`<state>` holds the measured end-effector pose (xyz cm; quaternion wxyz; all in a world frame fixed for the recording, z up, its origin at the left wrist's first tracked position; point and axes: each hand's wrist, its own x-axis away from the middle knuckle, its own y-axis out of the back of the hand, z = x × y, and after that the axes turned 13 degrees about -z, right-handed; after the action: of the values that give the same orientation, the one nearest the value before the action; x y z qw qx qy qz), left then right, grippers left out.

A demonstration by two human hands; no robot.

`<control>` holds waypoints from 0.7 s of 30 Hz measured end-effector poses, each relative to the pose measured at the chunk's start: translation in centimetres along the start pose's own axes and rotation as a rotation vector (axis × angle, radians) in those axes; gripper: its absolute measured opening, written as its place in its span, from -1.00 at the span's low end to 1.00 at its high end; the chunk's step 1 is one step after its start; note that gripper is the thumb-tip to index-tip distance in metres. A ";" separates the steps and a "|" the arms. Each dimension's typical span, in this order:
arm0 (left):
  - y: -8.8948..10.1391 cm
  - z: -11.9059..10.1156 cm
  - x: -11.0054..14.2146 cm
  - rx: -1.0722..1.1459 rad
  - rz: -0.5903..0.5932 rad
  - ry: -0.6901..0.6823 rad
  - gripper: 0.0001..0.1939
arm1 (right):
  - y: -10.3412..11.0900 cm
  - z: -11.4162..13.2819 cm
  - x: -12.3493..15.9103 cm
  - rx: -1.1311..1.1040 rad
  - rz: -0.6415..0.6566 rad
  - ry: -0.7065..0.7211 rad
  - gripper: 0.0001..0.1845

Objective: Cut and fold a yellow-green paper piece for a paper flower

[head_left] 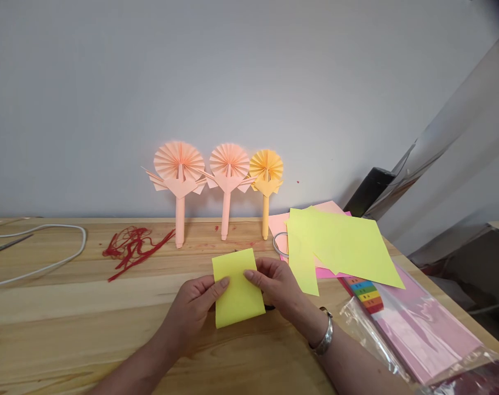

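Against the wall [109, 109], on the table [151, 312] beside loose sheets [348, 241], three pleated figures [226, 183] stand assembled. In front, the left hand [196, 299] and right hand [280, 286] pinch a smaller yellow piece [238, 296], perhaps folded, with no pleats visible.

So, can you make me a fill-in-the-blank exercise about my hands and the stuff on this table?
1. The left hand and right hand hold the same yellow-green piece of ____.
2. The bracelet is on the ____ wrist.
3. The pleated fans standing by the wall number ____.
4. The tangled thread on the table is coloured ____.

Missing words: paper; right; three; red.
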<state>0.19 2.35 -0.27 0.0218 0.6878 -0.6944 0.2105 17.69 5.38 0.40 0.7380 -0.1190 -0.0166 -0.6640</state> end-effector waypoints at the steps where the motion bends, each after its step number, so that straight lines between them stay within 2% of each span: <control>1: 0.0 0.0 0.0 -0.016 0.005 -0.002 -0.70 | 0.0 0.0 0.0 -0.004 0.000 -0.004 -0.66; 6: -0.2 -0.3 0.1 -0.095 -0.004 -0.045 -0.69 | 0.1 -0.1 -0.1 0.049 -0.051 -0.052 -0.64; 21: -0.3 -0.4 0.4 -0.097 -0.010 -0.028 -0.70 | 0.1 0.2 0.0 0.059 -0.043 -0.042 -0.61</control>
<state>0.37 2.08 0.35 0.0462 0.6923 -0.7005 0.1669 17.82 5.39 0.58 0.7262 -0.1110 -0.0542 -0.6763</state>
